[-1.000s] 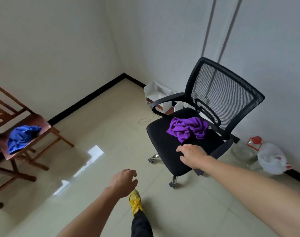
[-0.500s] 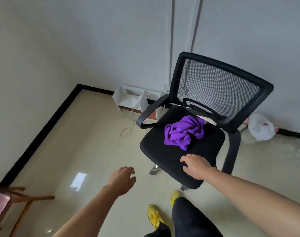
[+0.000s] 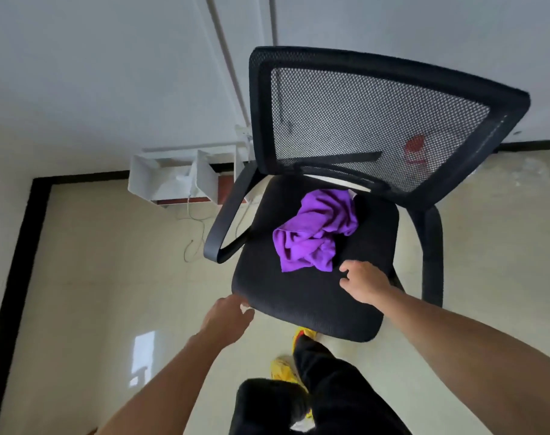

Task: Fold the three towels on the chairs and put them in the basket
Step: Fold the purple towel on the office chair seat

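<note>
A crumpled purple towel [image 3: 317, 230] lies on the seat of a black mesh-backed office chair [image 3: 305, 296]. My right hand [image 3: 363, 285] hovers over the seat just right of the towel's near edge, fingers loosely curled, holding nothing. My left hand [image 3: 228, 317] is at the seat's front left corner, fingers relaxed, empty. No basket and no other towel is in view.
A white shelf unit [image 3: 176, 180] with a loose cable stands against the wall behind the chair's left armrest [image 3: 226, 221]. Something red [image 3: 414, 149] shows through the mesh back. My legs and yellow shoes [image 3: 286, 368] are on the tiled floor right in front of the chair.
I have stepped up to the office chair, so it fills the view. Both hands moved forward: the right to the towel's edge, the left to the seat corner. The wooden chair left the view.
</note>
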A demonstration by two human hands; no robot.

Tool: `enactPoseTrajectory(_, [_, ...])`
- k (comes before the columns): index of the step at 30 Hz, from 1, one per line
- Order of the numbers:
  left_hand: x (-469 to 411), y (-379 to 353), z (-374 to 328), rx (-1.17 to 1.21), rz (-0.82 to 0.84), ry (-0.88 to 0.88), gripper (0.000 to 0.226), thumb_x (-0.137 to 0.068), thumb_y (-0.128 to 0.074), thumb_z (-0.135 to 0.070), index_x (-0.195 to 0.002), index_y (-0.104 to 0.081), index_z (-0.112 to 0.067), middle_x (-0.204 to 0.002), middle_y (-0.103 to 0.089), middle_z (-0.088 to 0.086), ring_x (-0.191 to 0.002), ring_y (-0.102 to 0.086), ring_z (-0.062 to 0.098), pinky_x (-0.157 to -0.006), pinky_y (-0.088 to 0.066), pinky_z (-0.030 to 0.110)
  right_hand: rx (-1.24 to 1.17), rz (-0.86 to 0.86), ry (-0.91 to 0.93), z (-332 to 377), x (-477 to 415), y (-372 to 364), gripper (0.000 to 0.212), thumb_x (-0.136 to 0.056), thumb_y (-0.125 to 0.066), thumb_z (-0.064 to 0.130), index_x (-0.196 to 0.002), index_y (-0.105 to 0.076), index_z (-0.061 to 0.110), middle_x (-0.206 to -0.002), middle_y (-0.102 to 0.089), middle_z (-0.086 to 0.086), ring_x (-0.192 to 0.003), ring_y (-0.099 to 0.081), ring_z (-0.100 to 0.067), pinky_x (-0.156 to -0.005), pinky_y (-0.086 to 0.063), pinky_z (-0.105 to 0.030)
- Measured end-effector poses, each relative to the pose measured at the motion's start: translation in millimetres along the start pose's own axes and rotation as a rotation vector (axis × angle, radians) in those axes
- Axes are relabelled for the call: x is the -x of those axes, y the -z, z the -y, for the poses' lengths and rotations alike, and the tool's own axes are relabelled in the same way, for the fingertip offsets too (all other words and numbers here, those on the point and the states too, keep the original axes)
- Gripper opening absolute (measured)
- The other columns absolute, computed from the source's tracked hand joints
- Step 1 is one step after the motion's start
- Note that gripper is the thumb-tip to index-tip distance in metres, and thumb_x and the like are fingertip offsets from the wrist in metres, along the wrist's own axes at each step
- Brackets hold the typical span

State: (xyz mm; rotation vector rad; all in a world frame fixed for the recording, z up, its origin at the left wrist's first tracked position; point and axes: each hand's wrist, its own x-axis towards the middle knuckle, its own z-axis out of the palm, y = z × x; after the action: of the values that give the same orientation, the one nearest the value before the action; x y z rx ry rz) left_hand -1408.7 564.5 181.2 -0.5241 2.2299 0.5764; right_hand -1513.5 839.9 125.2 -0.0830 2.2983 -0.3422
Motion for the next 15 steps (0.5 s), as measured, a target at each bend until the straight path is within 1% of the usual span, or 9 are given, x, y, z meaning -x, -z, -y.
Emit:
enactPoseTrajectory(2, [-24, 5, -4, 0.028, 0.028, -0.005, 0.028, -0.093, -0.05, -0.029, -0.116, -0.064, -0.022, -0.11, -0.067, 0.0, -0.102, -0.061, 0.021, -0.083, -0.048, 0.028, -0.059, -0.003, -0.027, 6, -12, -5, 0.04, -0.09, -0.054, 0.03, -0.129, -0.056, 0.021, -0.126, -0.064, -0.004, -0.114, -0.059, -0.028, -0.088, -0.046, -0.033])
enactPoseTrajectory(4, [-54, 3, -8, 0.06, 0.078, -0.004, 0.024, -0.092, -0.049, -0.023, -0.109, -0.066, -0.019, -0.109, -0.065, 0.0, -0.102, -0.06, 0.023, -0.081, -0.047, 0.027, -0.117, -0.027, -0.077, 7, -28, -13, 0.04, -0.089, -0.054, 0.028, -0.128, -0.056, 0.021, -0.123, -0.065, -0.004, -0.111, -0.06, -0.028, -0.085, -0.046, -0.033])
enactPoseTrajectory(6, [-84, -3, -12, 0.114, 0.108, 0.0, 0.015, -0.089, -0.052, -0.021, -0.095, -0.066, -0.018, -0.097, -0.065, 0.001, -0.097, -0.061, 0.026, -0.078, -0.047, 0.027, -0.166, -0.063, -0.125, 6, -46, -22, 0.038, -0.089, -0.053, 0.025, -0.126, -0.056, 0.018, -0.117, -0.067, -0.005, -0.108, -0.061, -0.029, -0.081, -0.046, -0.034])
enactPoseTrajectory(7, [-102, -8, -13, 0.135, 0.127, 0.005, 0.013, -0.087, -0.054, -0.021, -0.092, -0.066, -0.017, -0.093, -0.065, 0.003, -0.095, -0.062, 0.028, -0.078, -0.048, 0.029, -0.194, -0.081, -0.159, 3, -56, -28, 0.039, -0.089, -0.052, 0.025, -0.127, -0.055, 0.017, -0.114, -0.068, -0.005, -0.107, -0.061, -0.029, -0.08, -0.047, -0.034])
enactPoseTrajectory(9, [-135, -16, -14, 0.232, 0.149, 0.047, 0.019, -0.084, -0.059, -0.024, -0.099, -0.066, -0.017, -0.097, -0.067, 0.009, -0.097, -0.065, 0.034, -0.086, -0.053, 0.039, -0.243, -0.124, -0.224, 0, -75, -40, 0.044, -0.089, -0.052, 0.024, -0.133, -0.049, 0.017, -0.116, -0.066, -0.006, -0.11, -0.059, -0.029, -0.082, -0.047, -0.035])
enactPoseTrajectory(10, [-158, -25, -11, 0.274, 0.161, 0.07, 0.027, -0.082, -0.06, -0.027, -0.107, -0.064, -0.017, -0.103, -0.067, 0.012, -0.1, -0.065, 0.036, -0.089, -0.053, 0.044, -0.267, -0.149, -0.261, -1, -86, -48, 0.047, -0.089, -0.054, 0.024, -0.136, -0.046, 0.017, -0.122, -0.063, -0.007, -0.113, -0.058, -0.03, -0.085, -0.046, -0.036])
enactPoseTrajectory(11, [-175, -28, -11, 0.292, 0.165, 0.076, 0.036, -0.081, -0.06, -0.029, -0.116, -0.06, -0.017, -0.11, -0.065, 0.012, -0.103, -0.064, 0.036, -0.09, -0.053, 0.047, -0.284, -0.184, -0.28, 0, -96, -53, 0.052, -0.089, -0.056, 0.024, -0.139, -0.042, 0.018, -0.126, -0.06, -0.009, -0.115, -0.057, -0.031, -0.087, -0.046, -0.038])
enactPoseTrajectory(13, [-208, -37, -13, 0.324, 0.127, 0.054, 0.053, -0.079, -0.061, -0.03, -0.129, -0.049, -0.017, -0.118, -0.062, 0.013, -0.106, -0.061, 0.037, -0.089, -0.052, 0.048, -0.31, -0.241, -0.302, 0, -117, -67, 0.06, -0.088, -0.06, 0.025, -0.143, -0.037, 0.02, -0.131, -0.054, -0.012, -0.114, -0.057, -0.034, -0.088, -0.046, -0.04])
enactPoseTrajectory(15, [-231, -38, -18, 0.284, 0.036, -0.018, 0.063, -0.079, -0.066, -0.03, -0.136, -0.041, -0.018, -0.113, -0.064, 0.013, -0.104, -0.06, 0.036, -0.086, -0.049, 0.041, -0.319, -0.282, -0.303, 2, -132, -79, 0.059, -0.088, -0.061, 0.024, -0.142, -0.038, 0.021, -0.125, -0.053, -0.014, -0.108, -0.058, -0.037, -0.082, -0.047, -0.041])
